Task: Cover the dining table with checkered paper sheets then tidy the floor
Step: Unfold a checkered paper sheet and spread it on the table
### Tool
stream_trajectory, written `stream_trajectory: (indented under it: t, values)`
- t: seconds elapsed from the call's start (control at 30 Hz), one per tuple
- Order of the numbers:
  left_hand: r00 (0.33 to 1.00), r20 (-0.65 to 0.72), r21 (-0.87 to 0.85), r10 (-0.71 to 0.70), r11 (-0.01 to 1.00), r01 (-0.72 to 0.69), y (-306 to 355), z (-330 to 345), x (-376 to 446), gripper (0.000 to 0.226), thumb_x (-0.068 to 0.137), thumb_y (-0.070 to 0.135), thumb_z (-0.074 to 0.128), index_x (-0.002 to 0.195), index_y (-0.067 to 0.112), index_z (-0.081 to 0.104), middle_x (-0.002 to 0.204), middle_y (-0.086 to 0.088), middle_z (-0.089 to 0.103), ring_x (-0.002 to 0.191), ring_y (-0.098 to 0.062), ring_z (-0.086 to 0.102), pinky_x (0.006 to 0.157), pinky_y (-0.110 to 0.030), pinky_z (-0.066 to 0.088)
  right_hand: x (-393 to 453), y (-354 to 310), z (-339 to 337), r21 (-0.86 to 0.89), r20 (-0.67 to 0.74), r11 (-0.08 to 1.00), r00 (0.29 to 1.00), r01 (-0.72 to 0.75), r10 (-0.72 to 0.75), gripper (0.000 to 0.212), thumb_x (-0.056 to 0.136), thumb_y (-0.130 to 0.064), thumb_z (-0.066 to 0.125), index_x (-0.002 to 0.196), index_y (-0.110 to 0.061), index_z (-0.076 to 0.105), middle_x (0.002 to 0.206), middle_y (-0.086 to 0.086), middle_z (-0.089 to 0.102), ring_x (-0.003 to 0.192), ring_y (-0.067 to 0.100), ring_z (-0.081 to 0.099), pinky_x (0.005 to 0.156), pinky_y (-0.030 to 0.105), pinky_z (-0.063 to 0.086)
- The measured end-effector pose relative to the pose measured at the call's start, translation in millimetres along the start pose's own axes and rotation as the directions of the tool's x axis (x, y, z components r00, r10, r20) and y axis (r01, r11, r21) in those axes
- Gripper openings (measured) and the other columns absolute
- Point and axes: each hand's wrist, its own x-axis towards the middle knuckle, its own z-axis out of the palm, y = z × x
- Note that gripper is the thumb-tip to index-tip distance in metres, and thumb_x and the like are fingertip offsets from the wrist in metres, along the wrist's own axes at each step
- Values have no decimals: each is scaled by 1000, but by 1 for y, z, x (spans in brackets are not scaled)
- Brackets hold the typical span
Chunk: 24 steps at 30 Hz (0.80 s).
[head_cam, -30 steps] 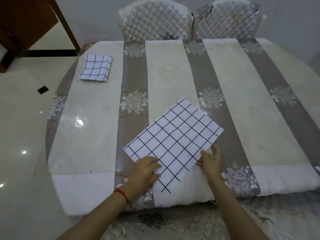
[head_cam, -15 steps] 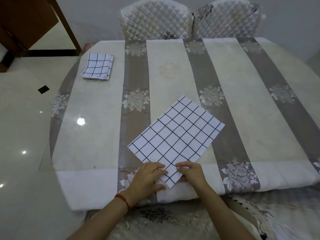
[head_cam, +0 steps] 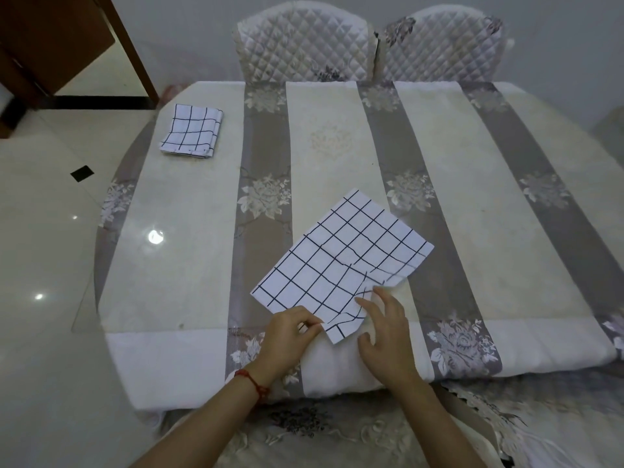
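A folded white checkered paper sheet (head_cam: 341,261) lies tilted on the striped dining table (head_cam: 472,231), near its front edge. My left hand (head_cam: 290,339), with a red string on the wrist, pinches the sheet's near corner. My right hand (head_cam: 385,332) has its fingers spread and slid under a lifted top layer at the sheet's near right edge, which curls up there. A second folded checkered stack (head_cam: 192,131) rests at the table's far left corner, away from both hands.
Two quilted white chairs (head_cam: 304,42) stand behind the table's far edge. A glass top overhangs the cloth at the left. Glossy tiled floor (head_cam: 40,231) lies to the left, with a dark wooden door (head_cam: 50,38) at the far left.
Both hands came together at the sheet's near corner. The right hand then moved right and lifted a top layer, so the near right edge now curls up.
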Motion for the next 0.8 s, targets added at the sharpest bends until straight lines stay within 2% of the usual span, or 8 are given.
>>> stream_trajectory:
  t: [0.07,0.17,0.3,0.37,0.47,0.6,0.73,0.8]
  values:
    - [1000,-8,-19,-12,1000,12,4,1,2,4,78,4,68,77,4,71,79,-8,70,73,-11,59,66,-11,45,1,-5,-1,-58,-23,991,993,117,-118,48,72,-11,61,120,-18,59,146,13,34,134,23,22,108,37,23]
    - [1000,-18,-35,-3,999,3,11,-1,5,4,78,5,68,76,5,71,78,-7,71,73,-13,62,69,-19,49,5,-9,-2,-121,-83,977,979,173,-184,43,72,-11,72,112,-21,66,146,16,35,137,26,21,107,46,23]
    - [999,-24,-48,45,998,-46,17,-5,6,4,78,5,68,76,7,70,73,3,65,70,-3,58,67,-6,43,12,-10,-3,-131,-119,949,946,286,-302,22,71,-5,66,86,-18,74,118,11,64,118,31,54,101,59,33]
    - [998,-11,-48,58,997,-59,17,-6,6,3,78,7,68,79,7,71,75,6,64,72,-3,57,69,-7,42,15,-12,-4,-16,-116,969,962,245,-246,13,72,-4,67,78,-13,73,98,7,70,101,21,61,93,59,42]
    - [998,-15,-33,59,998,-60,15,-7,5,11,80,9,68,90,7,72,85,1,68,79,-5,57,71,-7,41,19,-14,-5,186,-50,980,996,76,-68,2,75,-4,69,74,-4,71,82,9,70,82,16,54,84,49,46]
    - [999,-40,-68,21,997,-24,12,-10,7,7,81,11,68,80,5,71,80,-1,68,80,-12,60,74,-23,48,21,-15,-11,344,82,928,989,-146,125,14,76,-15,73,77,-1,68,77,7,63,83,25,55,77,38,44]
    - [1000,-18,-90,-9,996,7,11,-9,8,7,79,14,70,74,9,70,73,7,63,73,-3,59,69,-9,43,23,-12,-10,409,126,884,973,-228,193,37,77,-23,72,85,11,60,91,29,58,89,36,54,72,38,43]
    - [1000,-9,-105,-26,994,25,11,-9,8,6,79,15,70,75,11,71,73,9,64,73,-1,59,70,-10,44,23,-11,-10,450,121,865,975,-223,188,40,78,-22,71,80,14,55,83,34,53,80,41,51,66,32,36]
